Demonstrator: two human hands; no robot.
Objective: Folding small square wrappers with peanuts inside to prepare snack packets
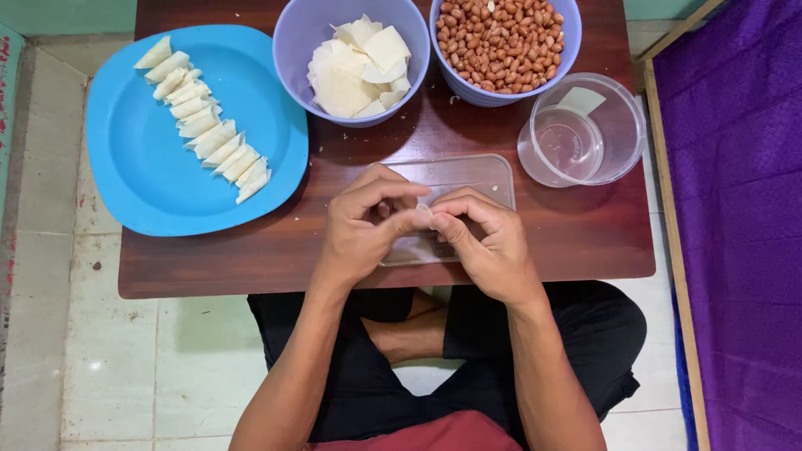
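Crossed legs in black trousers (501,351) sit closest to the camera, tucked under the near edge of a low wooden table (585,242). Above them, both hands meet at the table's centre. Left hand (363,225) and right hand (493,246) each pinch narrow around one small pale wrapper (423,214), thumbs and forefingers closed on it from either side. That wrapper hangs just above a clear rectangular lid (480,174) lying flat on the wood.

Most of the wrapper is hidden by fingertips, so its long axis is hard to read; the visible sliver seems to run roughly from 6 to 12 o'clock, with its free tip toward 12. I cannot tell whether anything is folded inside.

Risks, as I judge them: thin dough pinched this tightly from two sides could tear at the fold, or the seam could spring open if the pressure is uneven. Should it slip, it would likely land on the lid directly beneath.

At 10 o'clock lies a blue plate (125,167) carrying a diagonal row of folded pieces (205,125). At 12 o'clock stand two lavender bowls, one with wrapper sheets (359,67), one with peanuts (501,42). At 2 o'clock sits a clear round tub (618,142) holding a little water. Purple cloth (735,209) fills the 3 o'clock side.
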